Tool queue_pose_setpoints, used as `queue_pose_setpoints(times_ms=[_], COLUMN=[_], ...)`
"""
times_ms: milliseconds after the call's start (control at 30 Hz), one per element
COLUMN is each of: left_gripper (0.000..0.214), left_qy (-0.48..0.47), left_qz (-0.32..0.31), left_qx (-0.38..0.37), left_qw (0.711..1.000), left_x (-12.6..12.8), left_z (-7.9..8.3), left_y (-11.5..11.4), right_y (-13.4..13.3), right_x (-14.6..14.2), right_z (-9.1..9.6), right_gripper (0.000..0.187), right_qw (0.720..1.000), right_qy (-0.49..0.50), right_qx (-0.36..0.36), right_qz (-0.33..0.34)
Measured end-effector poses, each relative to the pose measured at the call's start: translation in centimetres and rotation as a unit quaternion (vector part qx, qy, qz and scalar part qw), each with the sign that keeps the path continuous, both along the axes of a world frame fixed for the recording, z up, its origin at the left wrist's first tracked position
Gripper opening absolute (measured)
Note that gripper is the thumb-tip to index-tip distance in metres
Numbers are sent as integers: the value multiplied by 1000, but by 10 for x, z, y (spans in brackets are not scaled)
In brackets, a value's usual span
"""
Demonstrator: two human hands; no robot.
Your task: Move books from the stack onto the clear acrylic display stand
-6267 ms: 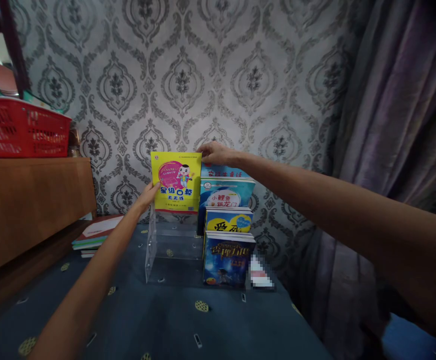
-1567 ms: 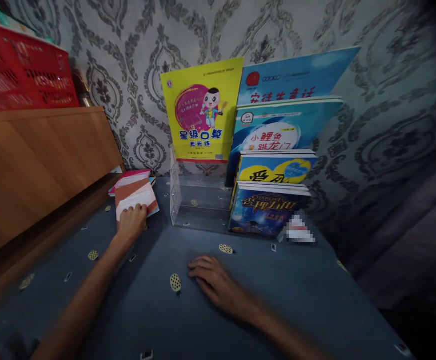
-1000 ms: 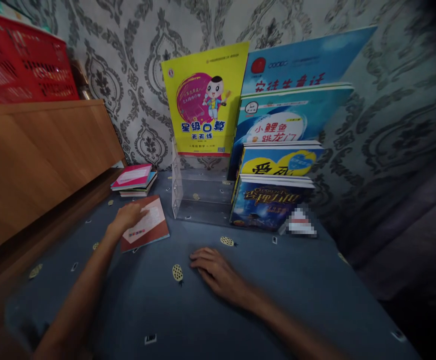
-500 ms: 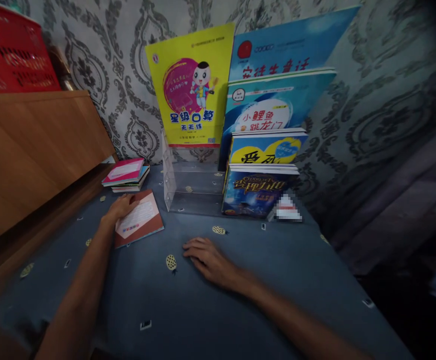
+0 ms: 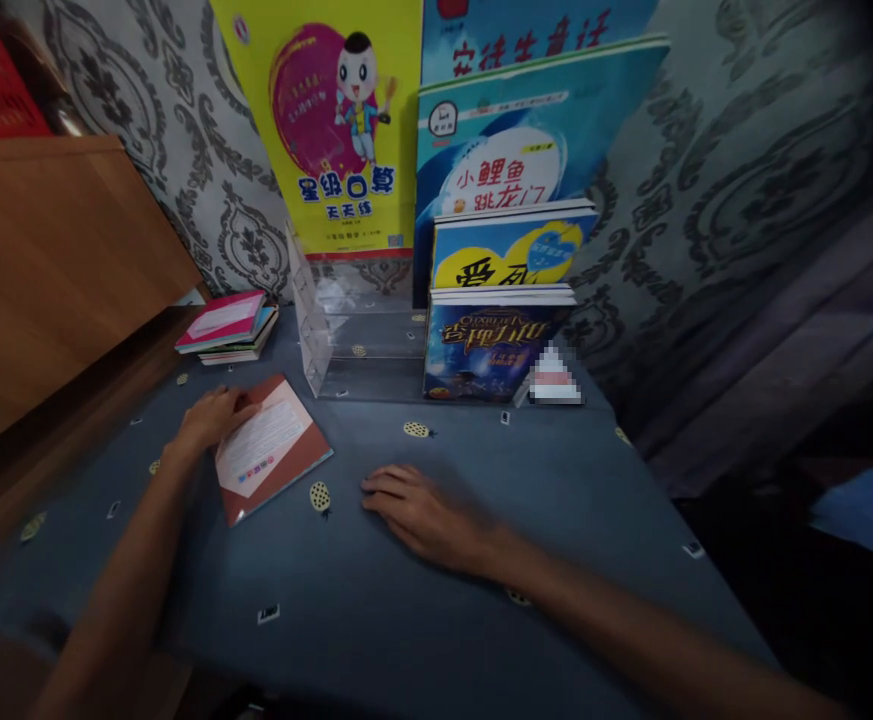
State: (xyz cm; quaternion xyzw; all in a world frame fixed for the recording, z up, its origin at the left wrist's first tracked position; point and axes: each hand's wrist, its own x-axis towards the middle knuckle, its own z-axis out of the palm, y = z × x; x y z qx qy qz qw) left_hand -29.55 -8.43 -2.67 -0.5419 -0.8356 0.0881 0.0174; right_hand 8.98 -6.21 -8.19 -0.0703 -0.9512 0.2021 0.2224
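The reddish-brown book (image 5: 278, 440) lies flat on the surface (image 5: 376, 610), with your left hand (image 5: 215, 415) touching its upper left part; you cannot tell whether those fingers pinch it or just rest there. Your right hand (image 5: 410, 515) lies with fingers loosely extended, holding nothing. The book looks thin and light, probably bendy, its cover perhaps slippery, so its near edge seems a sound hold. Beyond, the clear rack (image 5: 316, 340) carries a yellow book (image 5: 331, 130) upper left; its right side holds a blue book (image 5: 526, 40), a teal book (image 5: 526, 105), a yellow-and-blue book (image 5: 451, 245) and, frontmost, a dark blue book (image 5: 481, 360).
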Motion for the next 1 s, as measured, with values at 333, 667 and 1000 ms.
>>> queue_pose_setpoints(times_ms=[333,667,1000], left_gripper=[57,52,41], left_qy=[37,43,-32], left_qz=[-11,-20,-91], left_qx=[-38,-43,-30], left_qw=[999,998,995], left_x=[63,121,171], left_z=[16,18,12], left_y=[-31,-45,-47], right_y=[-3,-11,-18], right_x=[38,40,41], right_z=[1,4,10], right_gripper=[26,25,24], right_qw=[998,988,991], right_qy=[51,143,128], right_qx=[25,51,47], right_qz=[-6,-5,7])
